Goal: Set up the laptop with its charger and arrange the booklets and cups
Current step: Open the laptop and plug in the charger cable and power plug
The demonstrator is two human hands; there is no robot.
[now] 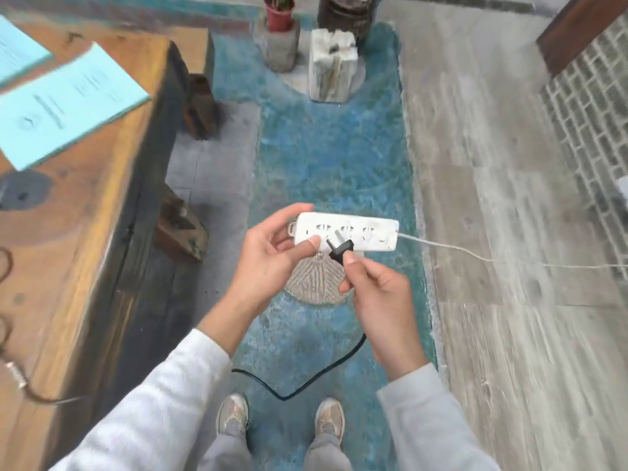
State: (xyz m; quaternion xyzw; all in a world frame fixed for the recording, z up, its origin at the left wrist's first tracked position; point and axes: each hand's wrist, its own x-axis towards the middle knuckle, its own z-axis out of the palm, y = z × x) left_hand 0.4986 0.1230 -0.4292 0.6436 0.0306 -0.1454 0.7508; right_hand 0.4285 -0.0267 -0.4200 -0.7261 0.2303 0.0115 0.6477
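My left hand (272,253) holds the left end of a white power strip (367,232) in the air above the floor, its sockets facing me. My right hand (377,287) pinches a black charger plug (341,250), whose metal prongs point at the strip's middle socket and touch or nearly touch it. The plug's black cable (306,385) loops down over the floor between my arms. Two light blue booklets (64,107) lie on the wooden table (85,249) at the left. No laptop or cup is in view.
The strip's white cord (492,260) runs off to the right over grey plank flooring. A round drain cover (316,283) lies below my hands on blue painted floor. A stone block (333,66) and a red plant pot (279,15) stand ahead. My shoes (234,416) are below.
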